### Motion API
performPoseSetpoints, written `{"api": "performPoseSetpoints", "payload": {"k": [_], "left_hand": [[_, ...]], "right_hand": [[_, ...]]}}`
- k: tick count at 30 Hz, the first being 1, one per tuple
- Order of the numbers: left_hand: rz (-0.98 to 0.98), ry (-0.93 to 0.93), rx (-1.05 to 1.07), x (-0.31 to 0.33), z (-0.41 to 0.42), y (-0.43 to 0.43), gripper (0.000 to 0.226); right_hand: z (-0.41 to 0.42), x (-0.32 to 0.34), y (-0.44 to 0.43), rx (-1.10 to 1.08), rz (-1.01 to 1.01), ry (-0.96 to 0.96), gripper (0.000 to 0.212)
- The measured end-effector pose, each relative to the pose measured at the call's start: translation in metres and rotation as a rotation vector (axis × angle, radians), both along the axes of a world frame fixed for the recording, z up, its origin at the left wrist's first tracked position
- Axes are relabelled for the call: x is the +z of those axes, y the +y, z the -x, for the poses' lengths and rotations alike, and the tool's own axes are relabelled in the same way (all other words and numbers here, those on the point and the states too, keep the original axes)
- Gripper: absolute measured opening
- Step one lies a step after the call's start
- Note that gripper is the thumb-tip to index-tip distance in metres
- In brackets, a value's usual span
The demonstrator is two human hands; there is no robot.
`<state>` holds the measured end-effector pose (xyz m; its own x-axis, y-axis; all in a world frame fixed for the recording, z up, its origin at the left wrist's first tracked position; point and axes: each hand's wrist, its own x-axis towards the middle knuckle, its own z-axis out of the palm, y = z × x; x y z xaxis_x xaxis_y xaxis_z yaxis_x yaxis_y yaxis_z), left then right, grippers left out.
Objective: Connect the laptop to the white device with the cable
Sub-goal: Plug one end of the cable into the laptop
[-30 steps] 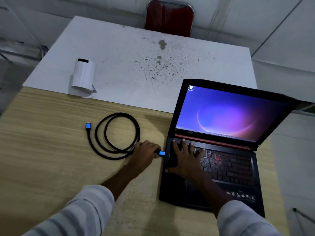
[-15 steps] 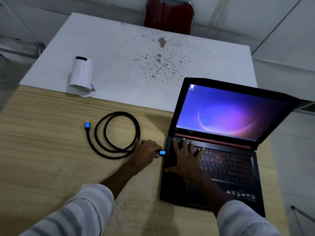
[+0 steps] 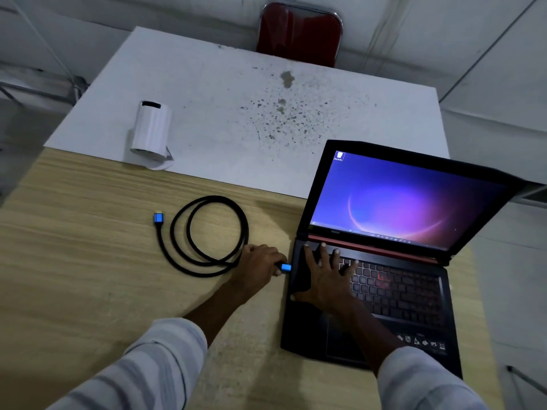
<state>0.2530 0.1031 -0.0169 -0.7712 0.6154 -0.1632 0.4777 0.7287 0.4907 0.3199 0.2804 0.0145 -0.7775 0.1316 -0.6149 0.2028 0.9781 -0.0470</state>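
Observation:
An open black laptop (image 3: 384,294) with a lit purple screen sits at the right of the wooden table. My right hand (image 3: 328,276) lies flat on the left part of its keyboard, fingers spread. My left hand (image 3: 257,264) grips one blue plug (image 3: 286,267) of a black cable (image 3: 207,235), with the plug right at the laptop's left edge. The cable lies coiled on the table, and its other blue plug (image 3: 158,218) rests free at the left. The white device (image 3: 151,131), a cylinder with a black slot, stands on the white board at the back left.
A white speckled board (image 3: 266,119) covers the far half of the wooden table (image 3: 74,276). A red chair back (image 3: 299,31) stands behind the table. Floor shows along the right of the laptop.
Both hands and the cable stay nearly as they were; the plug stays against the laptop's left edge. The view has shifted slightly.

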Motion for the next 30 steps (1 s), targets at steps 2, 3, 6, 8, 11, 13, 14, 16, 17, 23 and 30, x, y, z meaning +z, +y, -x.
{"api": "performPoseSetpoints", "payload": {"k": [2, 3, 6, 8, 11, 13, 14, 16, 17, 23, 30], "left_hand": [[0.023, -0.016, 0.016, 0.0, -0.002, 0.004, 0.022], [0.036, -0.014, 0.021, 0.0, -0.003, 0.005, 0.02], [0.043, -0.014, -0.002, -0.003, -0.008, 0.005, 0.025], [-0.009, 0.013, -0.043, -0.002, -0.015, -0.002, 0.038], [-0.112, 0.058, -0.021, 0.005, -0.013, -0.032, 0.044], [-0.144, 0.088, 0.059, 0.012, -0.001, -0.064, 0.041], [-0.159, 0.092, 0.097, 0.014, 0.003, -0.077, 0.038], [-0.189, 0.091, 0.219, 0.017, 0.018, -0.102, 0.033], [-0.194, 0.081, 0.302, 0.019, 0.026, -0.118, 0.031], [-0.23, -0.161, 0.839, 0.018, 0.077, -0.209, 0.031], [-0.315, -0.278, 0.905, -0.001, 0.094, -0.214, 0.029]], "right_hand": [[0.0, 0.001, 0.0, -0.011, 0.006, -0.006, 0.124], [0.001, 0.002, 0.0, -0.019, 0.016, -0.005, 0.124], [-0.001, 0.004, -0.003, -0.033, 0.013, -0.02, 0.125], [0.001, 0.007, -0.004, -0.048, 0.005, -0.042, 0.124], [0.009, 0.016, -0.015, -0.052, -0.035, -0.082, 0.121], [0.013, 0.021, -0.035, -0.062, -0.095, -0.058, 0.106], [0.011, 0.021, -0.042, -0.072, -0.143, -0.007, 0.094], [0.016, 0.026, -0.058, -0.096, -0.189, 0.065, 0.077], [0.022, 0.03, -0.068, -0.077, -0.165, 0.091, 0.074], [0.096, 0.04, -0.153, 0.07, 0.191, 0.214, 0.052], [0.191, 0.043, -0.21, 0.146, 0.281, 0.219, 0.056]]}}
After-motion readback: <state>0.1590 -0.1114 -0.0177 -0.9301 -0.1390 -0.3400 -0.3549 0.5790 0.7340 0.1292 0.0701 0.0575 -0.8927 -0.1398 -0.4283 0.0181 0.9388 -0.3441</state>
